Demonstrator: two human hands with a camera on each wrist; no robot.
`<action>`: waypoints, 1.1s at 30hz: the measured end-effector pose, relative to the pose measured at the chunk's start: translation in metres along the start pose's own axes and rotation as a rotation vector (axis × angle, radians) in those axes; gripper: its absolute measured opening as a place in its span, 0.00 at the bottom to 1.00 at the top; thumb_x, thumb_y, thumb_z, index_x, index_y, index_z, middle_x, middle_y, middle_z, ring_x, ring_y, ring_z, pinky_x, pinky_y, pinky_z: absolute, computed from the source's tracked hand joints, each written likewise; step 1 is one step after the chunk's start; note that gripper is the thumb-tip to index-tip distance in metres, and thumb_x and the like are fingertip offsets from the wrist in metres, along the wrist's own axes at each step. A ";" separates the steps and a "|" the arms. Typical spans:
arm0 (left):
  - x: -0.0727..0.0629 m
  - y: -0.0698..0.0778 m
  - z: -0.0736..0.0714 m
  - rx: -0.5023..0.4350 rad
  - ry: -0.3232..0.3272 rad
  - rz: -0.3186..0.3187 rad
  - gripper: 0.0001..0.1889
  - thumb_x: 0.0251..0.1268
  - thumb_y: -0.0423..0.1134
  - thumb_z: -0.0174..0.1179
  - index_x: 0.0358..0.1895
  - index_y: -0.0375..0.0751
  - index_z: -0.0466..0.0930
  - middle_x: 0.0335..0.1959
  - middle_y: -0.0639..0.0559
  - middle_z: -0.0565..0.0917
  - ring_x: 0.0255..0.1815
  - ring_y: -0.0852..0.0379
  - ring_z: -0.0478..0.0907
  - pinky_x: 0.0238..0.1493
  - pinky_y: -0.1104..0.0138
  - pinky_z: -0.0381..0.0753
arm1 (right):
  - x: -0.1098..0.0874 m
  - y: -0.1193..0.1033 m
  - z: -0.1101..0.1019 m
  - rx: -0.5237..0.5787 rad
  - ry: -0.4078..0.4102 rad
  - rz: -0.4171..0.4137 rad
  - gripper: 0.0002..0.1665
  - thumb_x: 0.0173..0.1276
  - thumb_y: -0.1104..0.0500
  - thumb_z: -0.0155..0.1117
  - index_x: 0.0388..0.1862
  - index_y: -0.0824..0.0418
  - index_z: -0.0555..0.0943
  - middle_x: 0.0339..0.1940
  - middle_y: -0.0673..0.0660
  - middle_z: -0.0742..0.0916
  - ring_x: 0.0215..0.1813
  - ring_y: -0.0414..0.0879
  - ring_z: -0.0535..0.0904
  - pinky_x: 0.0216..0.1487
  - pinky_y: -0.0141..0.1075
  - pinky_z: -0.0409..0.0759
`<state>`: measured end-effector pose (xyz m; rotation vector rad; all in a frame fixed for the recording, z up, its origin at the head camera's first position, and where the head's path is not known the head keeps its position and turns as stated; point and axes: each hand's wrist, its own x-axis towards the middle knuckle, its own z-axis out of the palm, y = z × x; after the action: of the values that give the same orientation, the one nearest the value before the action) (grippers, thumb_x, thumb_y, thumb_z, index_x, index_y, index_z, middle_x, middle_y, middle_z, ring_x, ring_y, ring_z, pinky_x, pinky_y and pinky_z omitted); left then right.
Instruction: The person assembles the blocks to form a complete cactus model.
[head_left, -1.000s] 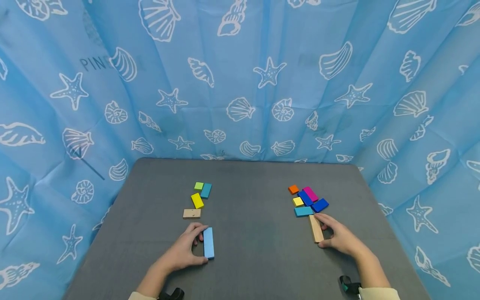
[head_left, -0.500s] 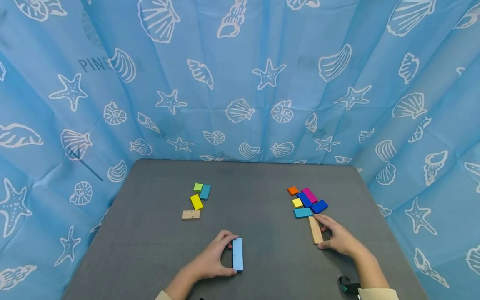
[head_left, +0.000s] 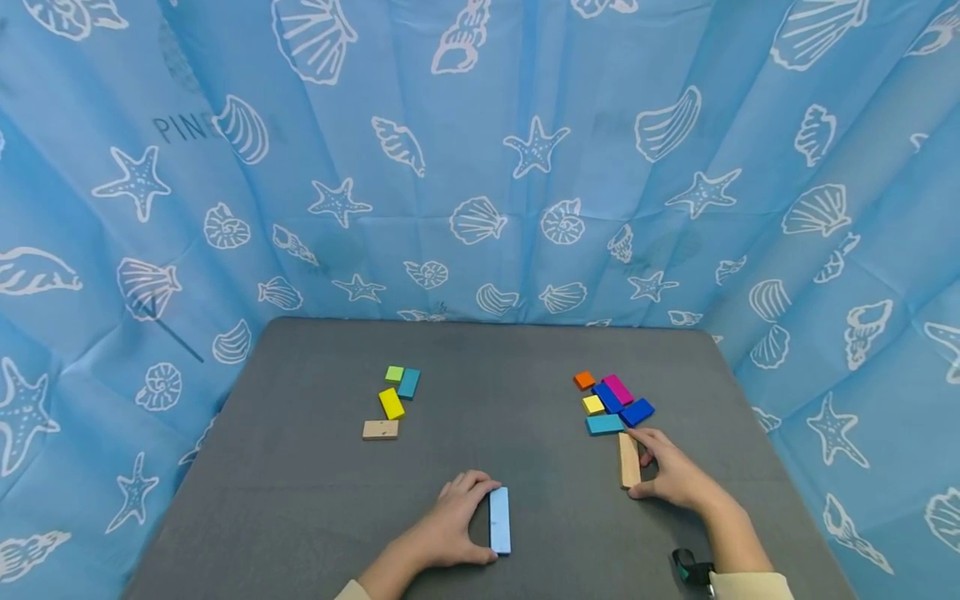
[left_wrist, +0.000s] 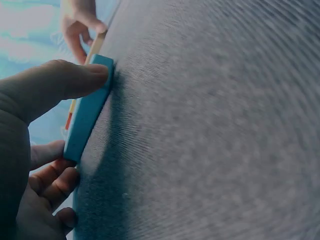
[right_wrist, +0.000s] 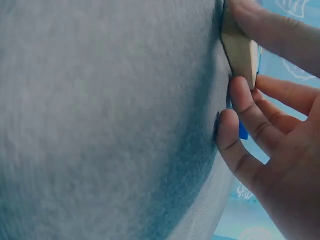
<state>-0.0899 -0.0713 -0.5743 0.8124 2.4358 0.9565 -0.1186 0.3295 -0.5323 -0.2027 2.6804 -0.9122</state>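
My left hand point(head_left: 452, 525) pinches a long light-blue block point(head_left: 499, 521) by its two ends, thumb at the near end and fingers at the far end. In the left wrist view the same blue block point(left_wrist: 90, 110) spans from thumb to fingertips, close over the table. On the right, my right hand point(head_left: 675, 472) grips a long plain wooden block point(head_left: 629, 461) in the same way, thumb near and fingers far. The right wrist view shows part of that wooden block point(right_wrist: 239, 47) between thumb and fingers. A teal block point(head_left: 604, 425) lies just beyond its far end.
Beyond the right hand lie orange point(head_left: 584, 381), magenta point(head_left: 617, 389), small yellow point(head_left: 593, 405) and dark-blue blocks point(head_left: 637, 412). At the left are green point(head_left: 393, 374), teal point(head_left: 408, 384), yellow point(head_left: 392, 404) and wooden blocks point(head_left: 381, 430). A shell-patterned curtain point(head_left: 480, 167) hangs behind the grey table point(head_left: 487, 358).
My left hand has carried the light-blue block rightward and slightly nearer, toward the middle of the table. The right hand stays in place, its wooden block turned slightly more upright in the head view.
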 end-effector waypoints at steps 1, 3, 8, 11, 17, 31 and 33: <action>0.000 -0.001 0.001 0.001 0.001 -0.003 0.46 0.51 0.58 0.75 0.74 0.55 0.65 0.67 0.59 0.67 0.66 0.57 0.65 0.66 0.49 0.66 | 0.000 -0.002 0.001 -0.001 0.007 -0.001 0.60 0.45 0.56 0.87 0.75 0.69 0.65 0.65 0.66 0.73 0.46 0.49 0.73 0.42 0.41 0.74; 0.000 -0.001 0.001 0.009 0.003 -0.007 0.46 0.52 0.59 0.74 0.75 0.56 0.64 0.67 0.59 0.67 0.66 0.57 0.65 0.66 0.49 0.67 | -0.001 -0.006 0.005 -0.011 0.020 -0.007 0.59 0.45 0.54 0.87 0.73 0.69 0.67 0.63 0.65 0.73 0.45 0.48 0.73 0.40 0.38 0.74; 0.000 -0.002 0.001 0.026 0.003 -0.002 0.46 0.53 0.59 0.73 0.76 0.56 0.63 0.69 0.59 0.66 0.67 0.56 0.64 0.67 0.49 0.67 | 0.003 -0.027 0.015 -0.009 0.055 -0.037 0.58 0.48 0.49 0.85 0.73 0.70 0.68 0.62 0.64 0.74 0.43 0.47 0.74 0.39 0.36 0.73; -0.001 -0.002 0.002 0.032 0.011 -0.005 0.46 0.54 0.60 0.73 0.76 0.56 0.62 0.69 0.58 0.66 0.67 0.56 0.64 0.67 0.48 0.67 | 0.010 -0.044 0.021 -0.001 0.088 -0.075 0.56 0.49 0.48 0.85 0.73 0.68 0.68 0.61 0.63 0.73 0.43 0.47 0.74 0.41 0.39 0.72; -0.004 -0.001 0.003 -0.002 0.015 -0.026 0.52 0.53 0.63 0.72 0.80 0.55 0.57 0.72 0.55 0.64 0.70 0.52 0.63 0.68 0.46 0.67 | 0.027 -0.070 0.037 -0.003 0.104 -0.138 0.54 0.50 0.48 0.84 0.73 0.62 0.69 0.62 0.59 0.74 0.45 0.47 0.74 0.41 0.37 0.72; -0.008 -0.002 0.008 -0.037 0.073 -0.124 0.51 0.46 0.66 0.75 0.75 0.50 0.65 0.70 0.54 0.65 0.70 0.50 0.65 0.66 0.44 0.71 | 0.050 -0.113 0.082 0.022 0.022 -0.185 0.54 0.52 0.43 0.82 0.75 0.57 0.69 0.65 0.53 0.73 0.47 0.42 0.74 0.44 0.36 0.74; -0.008 -0.002 0.009 -0.034 0.077 -0.121 0.51 0.47 0.66 0.75 0.74 0.49 0.66 0.70 0.54 0.65 0.69 0.50 0.65 0.67 0.44 0.70 | 0.053 -0.115 0.086 0.028 0.006 -0.206 0.54 0.53 0.43 0.82 0.75 0.57 0.68 0.65 0.53 0.73 0.47 0.42 0.74 0.44 0.36 0.74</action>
<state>-0.0800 -0.0737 -0.5806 0.6195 2.4948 0.9968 -0.1363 0.1774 -0.5387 -0.4777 2.6874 -1.0096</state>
